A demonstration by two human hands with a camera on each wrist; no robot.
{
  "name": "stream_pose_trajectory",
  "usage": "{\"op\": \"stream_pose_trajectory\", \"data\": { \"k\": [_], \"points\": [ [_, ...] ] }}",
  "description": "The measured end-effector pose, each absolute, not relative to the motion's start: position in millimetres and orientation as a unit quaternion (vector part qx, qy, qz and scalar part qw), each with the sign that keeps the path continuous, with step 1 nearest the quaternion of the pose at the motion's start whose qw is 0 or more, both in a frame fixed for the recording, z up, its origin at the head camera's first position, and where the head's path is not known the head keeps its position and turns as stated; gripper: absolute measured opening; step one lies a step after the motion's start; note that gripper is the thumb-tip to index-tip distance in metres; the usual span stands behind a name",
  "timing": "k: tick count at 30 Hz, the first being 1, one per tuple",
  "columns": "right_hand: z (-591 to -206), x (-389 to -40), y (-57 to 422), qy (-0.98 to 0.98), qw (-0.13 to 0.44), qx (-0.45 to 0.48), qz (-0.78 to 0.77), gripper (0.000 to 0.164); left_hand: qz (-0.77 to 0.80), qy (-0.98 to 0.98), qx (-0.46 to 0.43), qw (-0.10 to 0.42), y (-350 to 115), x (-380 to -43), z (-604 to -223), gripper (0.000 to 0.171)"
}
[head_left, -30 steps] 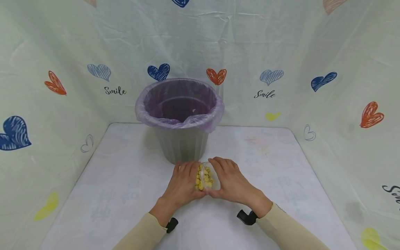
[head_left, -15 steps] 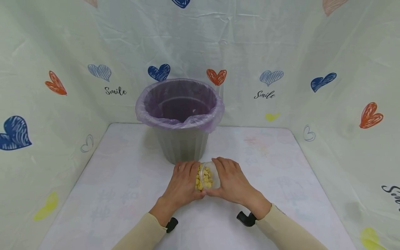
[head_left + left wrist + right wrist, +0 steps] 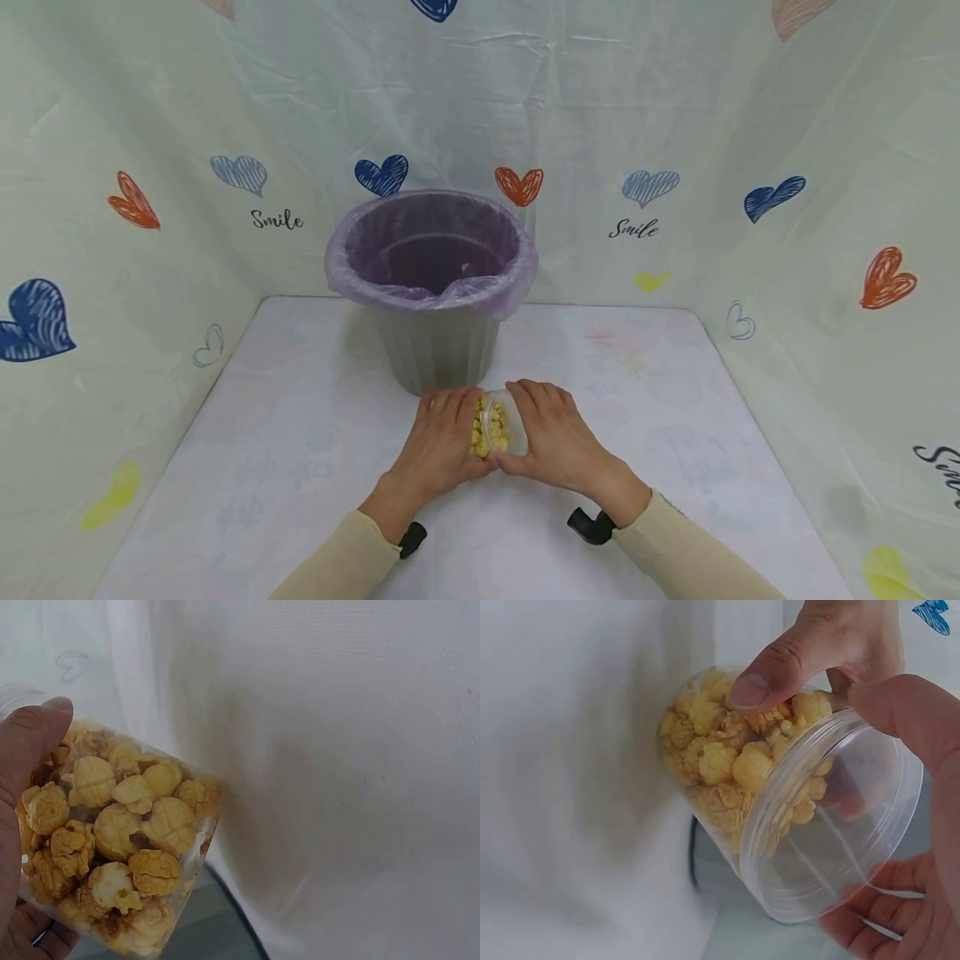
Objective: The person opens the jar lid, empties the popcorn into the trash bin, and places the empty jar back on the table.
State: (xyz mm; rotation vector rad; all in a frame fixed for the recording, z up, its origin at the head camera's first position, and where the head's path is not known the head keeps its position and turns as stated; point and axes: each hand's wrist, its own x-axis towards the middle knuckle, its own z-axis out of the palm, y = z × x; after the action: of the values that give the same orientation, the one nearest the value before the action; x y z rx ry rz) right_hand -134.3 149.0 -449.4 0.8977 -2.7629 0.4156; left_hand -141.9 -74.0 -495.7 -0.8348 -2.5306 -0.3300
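Observation:
A clear plastic jar (image 3: 120, 832), partly filled with caramel popcorn (image 3: 720, 765), is held low over the table, tilted with its lid end toward the right. My left hand (image 3: 435, 442) grips the jar's body, its thumb along the side in the right wrist view. On the clear lid (image 3: 832, 832) my right hand (image 3: 555, 437) has its thumb and fingers curled around the rim. Through the lid the upper part of the jar looks free of popcorn. In the head view both hands cover much of the jar.
Just beyond the hands stands a grey trash bin (image 3: 442, 350), lined with a purple bag (image 3: 345, 267) folded over its rim. The white table (image 3: 660, 400) is bordered at the back and sides by a heart-patterned sheet (image 3: 585, 108).
My right hand's fingers have shifted slightly on the lid, while my left hand keeps its hold on the jar. The bin has stayed in place.

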Motion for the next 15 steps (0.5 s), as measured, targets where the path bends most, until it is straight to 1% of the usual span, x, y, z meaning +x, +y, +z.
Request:
{"op": "stream_pose_trajectory", "data": {
  "k": [5, 9, 12, 15],
  "points": [
    [-448.9, -135.2, 150.2, -0.924, 0.108, 0.343, 0.130, 0.095, -0.115, -0.919, -0.306, 0.219, -74.3, -142.9, -495.1, 0.105],
    [-450.1, -135.9, 151.2, -0.918, 0.105, 0.359, 0.131, 0.098, -0.116, -0.922, -0.304, 0.209, -74.4, -143.4, -494.7, 0.106],
    [-451.7, -135.3, 151.5, -0.923, 0.101, 0.345, 0.140, 0.103, -0.120, -0.924, -0.301, 0.201, -74.7, -143.7, -494.4, 0.109],
    [-452.4, -134.2, 151.6, -0.932, 0.099, 0.313, 0.156, 0.110, -0.125, -0.925, -0.300, 0.198, -75.0, -143.9, -494.5, 0.109]
  ]
}}
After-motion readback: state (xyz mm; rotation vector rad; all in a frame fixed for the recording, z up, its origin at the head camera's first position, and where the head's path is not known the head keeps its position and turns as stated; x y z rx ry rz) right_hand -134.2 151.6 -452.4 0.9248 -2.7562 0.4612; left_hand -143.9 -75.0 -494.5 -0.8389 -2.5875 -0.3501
